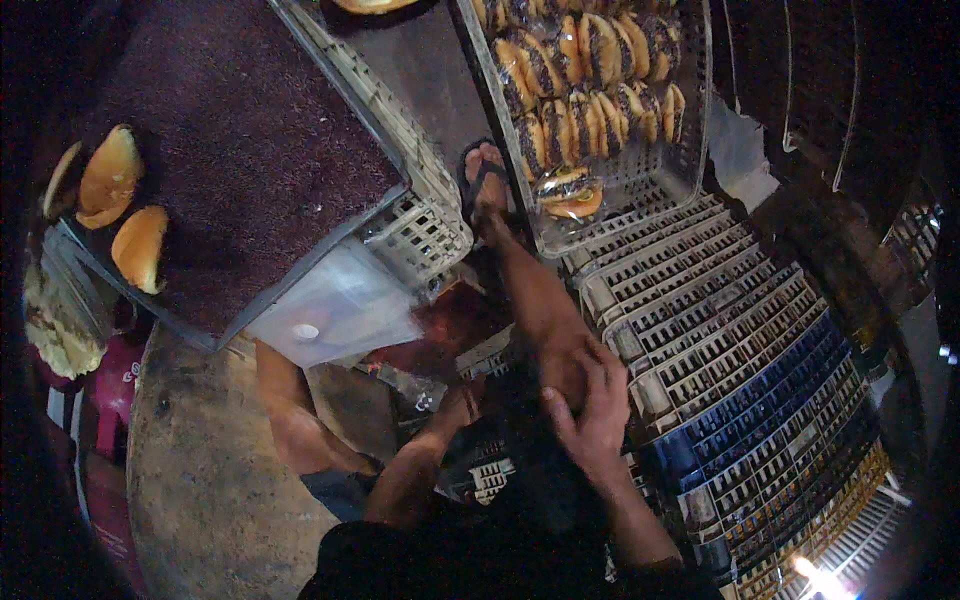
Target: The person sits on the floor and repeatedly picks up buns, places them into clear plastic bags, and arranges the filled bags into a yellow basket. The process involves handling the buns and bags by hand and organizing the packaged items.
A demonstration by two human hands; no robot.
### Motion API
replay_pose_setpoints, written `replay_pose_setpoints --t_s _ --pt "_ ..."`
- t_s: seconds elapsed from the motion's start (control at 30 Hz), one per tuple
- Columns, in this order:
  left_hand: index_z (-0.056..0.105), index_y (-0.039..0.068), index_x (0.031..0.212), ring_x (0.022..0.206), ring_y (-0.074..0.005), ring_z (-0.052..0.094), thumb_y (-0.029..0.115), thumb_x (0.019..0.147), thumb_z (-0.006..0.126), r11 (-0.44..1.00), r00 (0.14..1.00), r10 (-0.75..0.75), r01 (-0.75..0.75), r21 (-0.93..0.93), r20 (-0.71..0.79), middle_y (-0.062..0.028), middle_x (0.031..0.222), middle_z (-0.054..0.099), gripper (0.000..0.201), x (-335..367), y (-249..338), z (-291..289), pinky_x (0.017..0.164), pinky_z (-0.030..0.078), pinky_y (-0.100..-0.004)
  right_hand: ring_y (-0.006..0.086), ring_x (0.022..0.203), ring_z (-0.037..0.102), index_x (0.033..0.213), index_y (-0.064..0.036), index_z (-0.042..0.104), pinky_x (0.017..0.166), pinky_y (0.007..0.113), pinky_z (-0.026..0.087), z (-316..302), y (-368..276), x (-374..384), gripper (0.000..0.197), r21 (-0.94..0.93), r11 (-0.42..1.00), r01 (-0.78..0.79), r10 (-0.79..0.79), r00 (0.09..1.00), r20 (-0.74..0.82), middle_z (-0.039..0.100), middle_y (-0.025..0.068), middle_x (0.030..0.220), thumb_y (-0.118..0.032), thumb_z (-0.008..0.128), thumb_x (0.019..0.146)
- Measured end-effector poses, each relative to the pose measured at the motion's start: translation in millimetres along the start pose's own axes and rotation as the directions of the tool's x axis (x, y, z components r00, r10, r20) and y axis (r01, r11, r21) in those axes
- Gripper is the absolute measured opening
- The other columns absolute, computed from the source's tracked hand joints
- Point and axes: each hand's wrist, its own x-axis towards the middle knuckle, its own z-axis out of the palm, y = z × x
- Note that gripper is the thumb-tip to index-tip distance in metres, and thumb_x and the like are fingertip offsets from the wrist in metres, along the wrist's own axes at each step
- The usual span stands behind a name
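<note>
Dim, grainy fisheye view, darkened toward its rim; white glare [822, 578] flares at the lower edge of the crate stack [745, 400].

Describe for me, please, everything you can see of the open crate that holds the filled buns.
The crate is a pale, open-topped rectangular box, apparently plastic, with perforated walls. It sits upright at the top, right of centre, its far end cut off. Rows of filled buns stand inside; one bun lies apart near the near end. Neither the left hand nor the right hand touches it; what supports it is unclear.
</note>
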Motion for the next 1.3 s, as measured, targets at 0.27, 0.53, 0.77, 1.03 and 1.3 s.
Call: replay_pose_setpoints --t_s 0.27,0.53,0.77,1.03,1.3 --pt "0.057 0.005 0.118 0.119 -0.0374 0.050 0.019 0.084 0.055 0.743 0.956 0.076 0.134 0.656 -0.282 -0.0203 0.122 0.056 0.037 -1.6 120.3 -138.8 0.094 0.044 -0.0461 0.0424 0.131 0.032 0.125 -0.0048 0.046 0.107 0.051 0.027 -9.5 -50.5 31.7 0.062 0.025 0.973 0.229 -0.222 0.961 -0.164 0.034 0.0224 0.141 -0.028 0.072 0.075" --pt "0.057 0.006 0.117 0.119 -0.0369 0.050 0.020 0.084 0.054 0.784 0.956 0.153 0.037 0.619 -0.251 -0.0191 0.123 0.056 0.036 8.3 103.3 -164.6 0.094 0.044 -0.0460 0.0423 0.133 0.027 0.146 0.0002 0.003 0.110 0.049 0.021 71.0 -14.7 40.1 0.114 0.215 0.894 0.394 -0.296 0.877 -0.378 0.019 0.0284 0.146 -0.041 0.078 0.070" --pt "0.058 0.006 0.117 0.119 -0.0365 0.051 0.021 0.085 0.053 0.766 0.957 0.216 -0.042 0.642 -0.195 -0.0181 0.125 0.056 0.036 6.9 98.1 -161.9 0.094 0.044 -0.0458 0.0449 0.131 0.028 0.141 0.0033 0.017 0.108 0.053 0.023 134.0 22.8 39.6 0.100 0.237 0.766 0.597 -0.336 0.687 -0.644 0.023 0.0314 0.144 -0.049 0.071 0.075" --pt "0.058 0.007 0.117 0.119 -0.0360 0.051 0.023 0.086 0.051 0.710 0.932 0.317 -0.109 0.695 -0.177 -0.0170 0.126 0.056 0.035 3.1 109.1 -153.0 0.095 0.044 -0.0456 0.0385 0.137 0.021 0.144 0.0013 0.015 0.112 0.047 0.017 161.2 23.3 2.8 0.104 0.198 0.741 0.641 -0.386 0.649 -0.656 0.020 0.0240 0.148 -0.032 0.080 0.069" --pt "0.066 0.003 0.081 0.075 -0.0401 0.064 0.047 0.089 0.053 0.656 0.279 0.754 -0.272 0.704 -0.594 -0.0233 0.079 0.065 0.047 -106.2 89.8 -159.9 0.066 0.049 -0.0512 0.0390 0.125 0.042 0.114 -0.0021 0.056 0.105 0.049 0.031 66.9 -20.2 -16.4 0.046 -0.324 0.275 0.905 -0.688 -0.050 -0.724 0.044 0.0240 0.135 -0.043 0.044 0.096"
